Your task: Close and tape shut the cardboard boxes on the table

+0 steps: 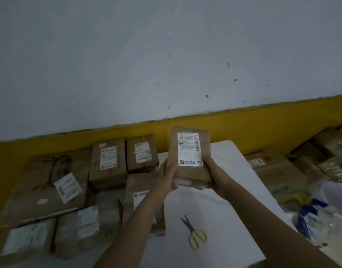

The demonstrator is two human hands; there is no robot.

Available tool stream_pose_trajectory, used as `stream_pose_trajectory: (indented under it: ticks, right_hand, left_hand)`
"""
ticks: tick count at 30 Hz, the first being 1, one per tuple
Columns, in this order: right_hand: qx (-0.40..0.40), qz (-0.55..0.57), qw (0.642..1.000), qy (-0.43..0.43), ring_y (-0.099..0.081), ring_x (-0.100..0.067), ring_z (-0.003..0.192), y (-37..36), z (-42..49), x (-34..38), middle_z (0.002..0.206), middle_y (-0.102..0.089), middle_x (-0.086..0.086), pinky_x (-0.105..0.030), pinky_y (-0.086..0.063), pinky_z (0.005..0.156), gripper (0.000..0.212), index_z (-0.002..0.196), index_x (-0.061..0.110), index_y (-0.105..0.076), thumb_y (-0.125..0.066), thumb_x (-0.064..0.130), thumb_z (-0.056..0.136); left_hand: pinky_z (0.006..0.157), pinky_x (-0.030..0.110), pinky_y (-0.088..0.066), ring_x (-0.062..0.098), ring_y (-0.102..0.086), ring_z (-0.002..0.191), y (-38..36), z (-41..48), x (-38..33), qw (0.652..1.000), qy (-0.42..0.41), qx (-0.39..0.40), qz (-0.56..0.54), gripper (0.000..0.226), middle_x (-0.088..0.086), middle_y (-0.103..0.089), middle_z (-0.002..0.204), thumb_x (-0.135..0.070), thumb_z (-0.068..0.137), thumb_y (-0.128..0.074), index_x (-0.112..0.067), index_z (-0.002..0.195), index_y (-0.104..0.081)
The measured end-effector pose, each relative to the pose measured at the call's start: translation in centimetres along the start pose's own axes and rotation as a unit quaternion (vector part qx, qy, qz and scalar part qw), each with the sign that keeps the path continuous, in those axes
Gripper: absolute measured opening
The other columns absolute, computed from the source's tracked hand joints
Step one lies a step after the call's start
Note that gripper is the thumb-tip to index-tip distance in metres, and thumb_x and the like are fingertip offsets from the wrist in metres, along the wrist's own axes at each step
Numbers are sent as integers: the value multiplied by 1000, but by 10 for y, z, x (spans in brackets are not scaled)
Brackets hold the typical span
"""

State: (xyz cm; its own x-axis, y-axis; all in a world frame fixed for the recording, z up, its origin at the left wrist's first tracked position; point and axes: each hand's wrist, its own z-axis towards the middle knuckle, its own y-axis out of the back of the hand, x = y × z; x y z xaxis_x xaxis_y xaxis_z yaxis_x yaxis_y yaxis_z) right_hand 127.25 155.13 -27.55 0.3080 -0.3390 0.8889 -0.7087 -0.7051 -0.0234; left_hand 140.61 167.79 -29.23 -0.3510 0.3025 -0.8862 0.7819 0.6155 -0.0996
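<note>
Both hands were up off the white worktop, holding one small cardboard box between them, tilted so its broad face looked back at the person. The left hand was wrapped round the lower left edge, and the right hand gripped the lower right edge with its thumb lying on the front. The box was plain brown card, flat and oblong, with a glossy white shipping label covering most of its face. Clear tape shone along its crumpled bottom end.

On the smooth worktop nearer the person lay a pair of scissors with dark blades and pale yellow loop handles, well apart from the hands.

To the left, more brown boxes crowded together. Two upright labelled cartons stood at the far side, with a wide flat carton printed with a dark outline beside them. Two squat cartons sat at the near edge. Their card looked dull and scuffed.

To the right, a heap of parcels lay with crinkled plastic bags, too blurred to tell apart. Behind everything ran a matt white wall with a yellow band along its foot.
</note>
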Motion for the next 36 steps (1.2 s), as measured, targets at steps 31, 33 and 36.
stream_pose_trajectory:
  ticks: [31,33,36]
  right_hand:
    - [4,-217,975,-44,-58,-33,120,-8,325,-64,136,-60,-8,-42,-48,101,55,146,35,-39,-23,61,100]
    - [2,-250,968,-34,-57,-36,120,-11,325,-62,136,-59,-12,-43,-47,101,54,148,30,-38,-21,55,103]
    - [-4,-307,950,-55,-52,-37,126,-10,321,-55,143,-52,-17,-42,-43,103,61,152,15,-29,-22,51,104]
  left_hand:
    - [122,48,-13,35,-28,142,3,243,62,621,-114,-96,770,57,20,-39,147,-29,96,-45,0,144,-37]
    - [122,45,-15,31,-26,142,6,240,57,643,-118,-95,750,57,15,-39,146,-30,94,-47,-4,144,-37]
    - [120,41,-21,27,-27,140,16,236,52,681,-134,-66,717,54,9,-39,144,-31,92,-48,-10,142,-40]
